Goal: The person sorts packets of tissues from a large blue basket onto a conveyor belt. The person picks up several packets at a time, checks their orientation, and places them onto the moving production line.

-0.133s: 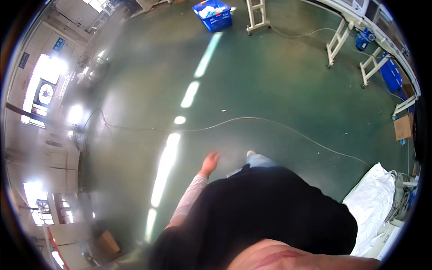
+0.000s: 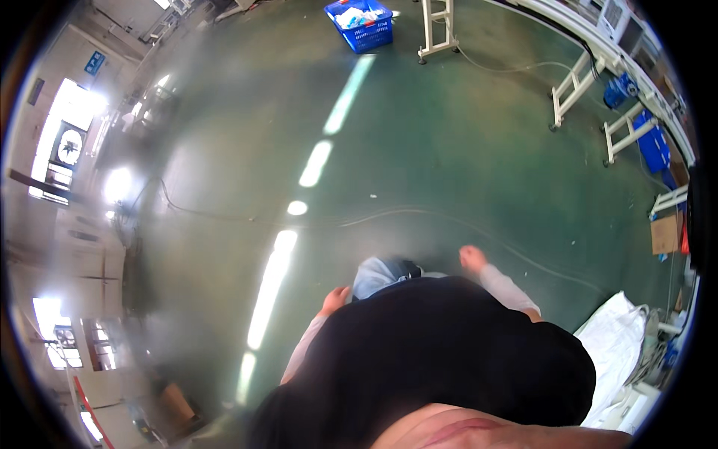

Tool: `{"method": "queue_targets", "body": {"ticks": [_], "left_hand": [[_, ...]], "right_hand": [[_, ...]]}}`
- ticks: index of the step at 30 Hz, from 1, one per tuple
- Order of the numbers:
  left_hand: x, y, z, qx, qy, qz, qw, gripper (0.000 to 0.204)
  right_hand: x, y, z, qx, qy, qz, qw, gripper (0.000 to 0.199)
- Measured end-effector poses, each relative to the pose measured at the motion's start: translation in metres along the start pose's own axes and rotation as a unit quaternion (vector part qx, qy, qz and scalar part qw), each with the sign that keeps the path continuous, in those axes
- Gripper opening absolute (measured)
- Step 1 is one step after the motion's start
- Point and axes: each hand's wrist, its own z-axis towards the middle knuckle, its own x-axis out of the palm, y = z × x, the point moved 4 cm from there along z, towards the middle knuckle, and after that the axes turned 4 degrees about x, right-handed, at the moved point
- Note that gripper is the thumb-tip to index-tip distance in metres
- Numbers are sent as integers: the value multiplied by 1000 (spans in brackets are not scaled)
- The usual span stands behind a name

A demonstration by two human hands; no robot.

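Beside my left hip hangs my left hand [image 2: 336, 300], close to my black shirt [image 2: 441, 344]. Its fingers are small and blurred, so their shape is unclear. My right hand [image 2: 472, 258] swings out ahead of my right side, fingers curled in, with nothing visible in it. Both hands are over the green floor [image 2: 419, 150], touching no object. A bent leg in light blue jeans [image 2: 375, 276] shows between them. Past my hands, a thin cable [image 2: 419, 212] runs across the floor.
A blue plastic basket [image 2: 366, 34] with white and blue items stands far ahead. White-legged frames [image 2: 572, 90] carry a long bench on the right, with a blue motor [image 2: 619, 90]. A white sack [image 2: 609, 337] lies near my right side; a cardboard box [image 2: 666, 235] stands beyond it.
My left hand has drawn back toward my hip. My right hand has come into view ahead of me. The jeans-clad leg shows more to the left, and the basket sits slightly farther right in view.
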Motion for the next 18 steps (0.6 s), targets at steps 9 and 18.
{"method": "queue_targets", "body": {"ticks": [9,18], "left_hand": [[-20,149,132,-153,109,106,977,45],[-273,-136,460,34,-41,-64,996,50]], "right_hand": [[-43,296,193,-60,-102,141,983,28],[23,108,337,34,18,-214,976,36]]}}
